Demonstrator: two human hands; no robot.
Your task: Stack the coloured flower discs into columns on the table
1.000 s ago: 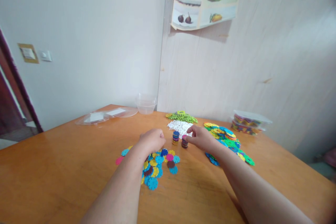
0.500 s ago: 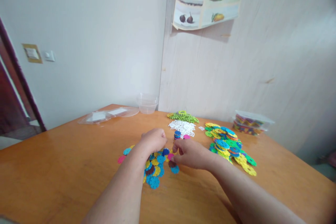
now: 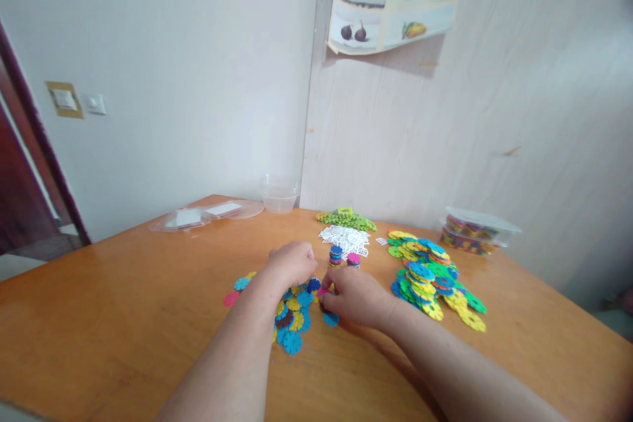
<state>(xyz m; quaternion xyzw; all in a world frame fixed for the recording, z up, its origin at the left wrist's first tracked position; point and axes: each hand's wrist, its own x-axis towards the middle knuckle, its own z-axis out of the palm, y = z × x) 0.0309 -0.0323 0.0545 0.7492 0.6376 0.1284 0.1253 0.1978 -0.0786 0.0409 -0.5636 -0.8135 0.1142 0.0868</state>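
On the counter, the disc pile is spread, partly covered from view. The L hand is held at its far side, fingers curled; whether anything's gripped can't be told. At the pile's R edge, a pink disc is half hidden by the R hand, fingers narrow, hold unclear. Behind, a blue-topped stack & a pink-topped stack are seen. Disc picking is apparently in hand; a clean pinch, w/o neighbours dragged, is probably called for.
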